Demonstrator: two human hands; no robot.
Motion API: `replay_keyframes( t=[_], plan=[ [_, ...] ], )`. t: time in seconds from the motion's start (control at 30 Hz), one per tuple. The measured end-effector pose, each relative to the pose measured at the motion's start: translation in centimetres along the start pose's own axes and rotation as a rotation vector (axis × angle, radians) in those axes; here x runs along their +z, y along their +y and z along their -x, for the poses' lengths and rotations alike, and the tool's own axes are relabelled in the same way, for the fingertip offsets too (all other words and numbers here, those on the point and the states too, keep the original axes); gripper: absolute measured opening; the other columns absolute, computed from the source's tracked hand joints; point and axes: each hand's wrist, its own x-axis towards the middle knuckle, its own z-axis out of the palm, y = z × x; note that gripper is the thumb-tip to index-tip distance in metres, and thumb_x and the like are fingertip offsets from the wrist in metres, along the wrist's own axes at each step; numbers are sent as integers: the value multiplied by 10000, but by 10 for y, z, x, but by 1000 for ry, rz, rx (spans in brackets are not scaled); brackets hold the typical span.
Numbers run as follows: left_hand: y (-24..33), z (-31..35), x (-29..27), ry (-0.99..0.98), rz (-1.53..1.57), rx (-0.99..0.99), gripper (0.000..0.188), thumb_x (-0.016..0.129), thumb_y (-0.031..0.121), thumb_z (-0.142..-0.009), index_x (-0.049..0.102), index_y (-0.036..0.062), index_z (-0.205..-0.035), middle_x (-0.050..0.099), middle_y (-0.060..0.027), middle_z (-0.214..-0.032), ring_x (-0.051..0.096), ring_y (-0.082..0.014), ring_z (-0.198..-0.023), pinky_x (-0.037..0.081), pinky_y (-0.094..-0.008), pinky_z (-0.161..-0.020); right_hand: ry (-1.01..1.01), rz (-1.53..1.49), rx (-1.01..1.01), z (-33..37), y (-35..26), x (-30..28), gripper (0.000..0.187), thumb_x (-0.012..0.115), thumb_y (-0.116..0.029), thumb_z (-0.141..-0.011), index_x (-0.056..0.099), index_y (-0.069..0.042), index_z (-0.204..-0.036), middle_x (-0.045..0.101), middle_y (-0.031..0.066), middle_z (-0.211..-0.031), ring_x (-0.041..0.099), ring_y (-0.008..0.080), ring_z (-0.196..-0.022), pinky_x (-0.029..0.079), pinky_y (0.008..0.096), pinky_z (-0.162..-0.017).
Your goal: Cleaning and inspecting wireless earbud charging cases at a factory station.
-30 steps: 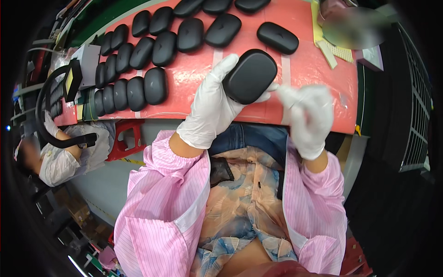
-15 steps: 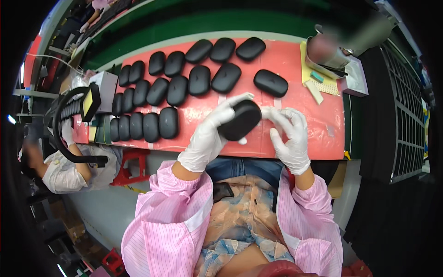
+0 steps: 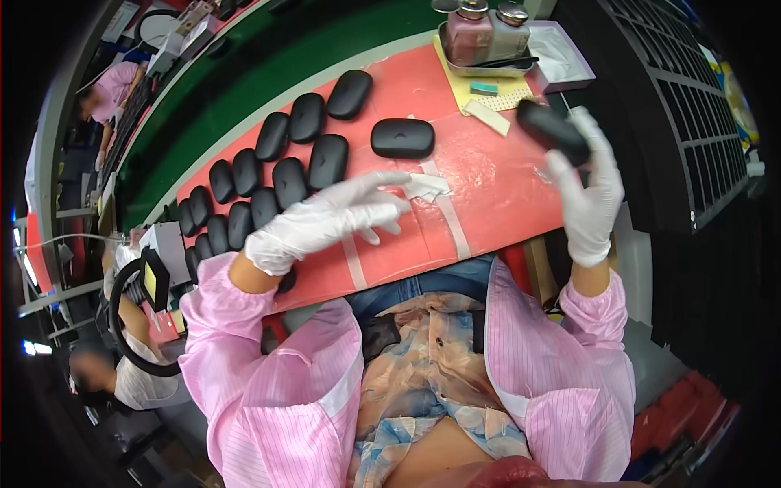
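The black case (image 3: 553, 130) is up off the red mat (image 3: 496, 195), at the far right edge of the bench, pinched in the right hand (image 3: 590, 191). The gloved fingers wrap its near end, closed firmly round it. To handle it well, the grip seems best kept on the edges, so that the glossy faces stay free of marks, with the case tilted enough for light to run along its surface. The right forearm rises steeply from the lap, wrist bent back, palm turned left.

The left hand (image 3: 329, 220) lies flat over the mat's middle, fingers spread and pointing right, holding nothing. Its fingertips are just beside a small white wipe (image 3: 425, 187). One lone case (image 3: 402, 138) rests further off; rows of cases (image 3: 268, 179) fill the left of the mat. A metal tray (image 3: 488, 57) with bottles stands at the far end, beside a yellow pad (image 3: 480, 93).
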Motion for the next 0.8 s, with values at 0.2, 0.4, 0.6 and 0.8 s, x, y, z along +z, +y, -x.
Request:
replay_keyframes(
  t=[0.2,0.4,0.6,0.8],
  plan=[
    [1,-10,-21,14,-11,59,619,583,309,-960,337,51,-1466,513,-130,-1349,571,-195,-1124,439,-275,-915,-136,448,-211,-4,74,0,481,627,36,-791,600,-65,-1261,580,194,-1282,578,328,-1172,454,350,-991],
    [14,10,-60,78,-230,-177,657,639,301,-936,332,83,-1474,520,-126,-1322,545,-167,-1108,421,-276,-961,-458,497,-209,-10,58,-1,607,513,29,-738,535,-63,-1338,451,229,-1415,395,410,-1331,300,453,-1122],
    [33,-24,-165,281,-404,-11,549,600,382,-942,480,69,-1376,619,-38,-1080,587,-121,-956,474,-269,-867,-322,26,-258,32,-11,48,432,450,77,-808,603,24,-1209,623,201,-1199,576,361,-1161,436,416,-1003],
    [33,-48,-212,543,-248,216,450,558,357,-962,528,67,-1304,628,-22,-1124,616,-142,-986,476,-273,-846,-1482,-660,75,86,-70,131,600,408,96,-843,433,-79,-1416,539,205,-1324,559,334,-1185,471,382,-973]
  ],
)
